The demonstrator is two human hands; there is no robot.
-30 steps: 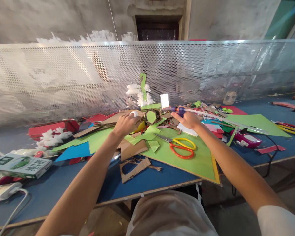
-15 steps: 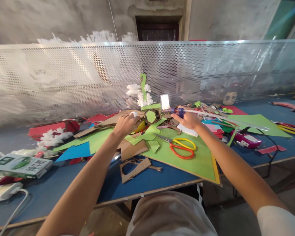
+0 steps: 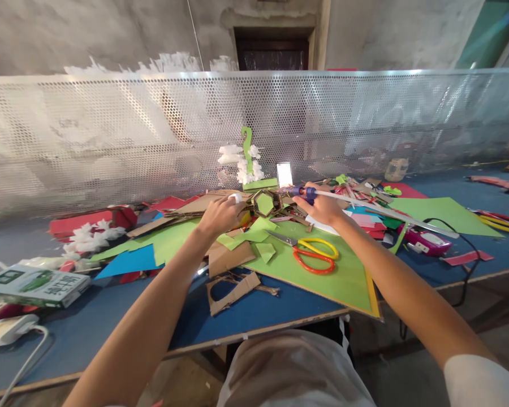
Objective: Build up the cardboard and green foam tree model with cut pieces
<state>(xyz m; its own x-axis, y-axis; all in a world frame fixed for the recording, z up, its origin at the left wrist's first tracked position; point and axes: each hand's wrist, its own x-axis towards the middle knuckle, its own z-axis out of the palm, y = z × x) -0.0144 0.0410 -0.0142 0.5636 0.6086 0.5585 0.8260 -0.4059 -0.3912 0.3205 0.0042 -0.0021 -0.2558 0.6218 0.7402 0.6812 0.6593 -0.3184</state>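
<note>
My left hand point(image 3: 221, 216), with a white wrapping on one finger, is closed at the left edge of a hexagonal cardboard frame point(image 3: 266, 203) with a light-green centre. Its fingertips are partly hidden. Gripped in my right hand point(image 3: 322, 208) is a purple-blue hot glue gun point(image 3: 306, 193), its nozzle pointing left at the hexagon's right side. A long translucent glue stick point(image 3: 390, 210) runs out of its back to the right. Scissors point(image 3: 316, 254) with yellow and orange handles lie below on green card point(image 3: 348, 285). Cut green paper scraps point(image 3: 259, 229) lie under the hexagon.
Behind stands a perforated metal screen point(image 3: 152, 130), with a green-and-white paper figure point(image 3: 246, 152) before it. A carton point(image 3: 36, 284) and a white power strip point(image 3: 8, 332) lie left. A cardboard offcut point(image 3: 233, 294) is near the front edge; a magenta device point(image 3: 428, 240) with black cord lies right.
My left hand and the hexagon have shifted slightly right, and the hexagon has turned a little. The glue gun has moved slightly left, its glue stick's far end dipping lower.
</note>
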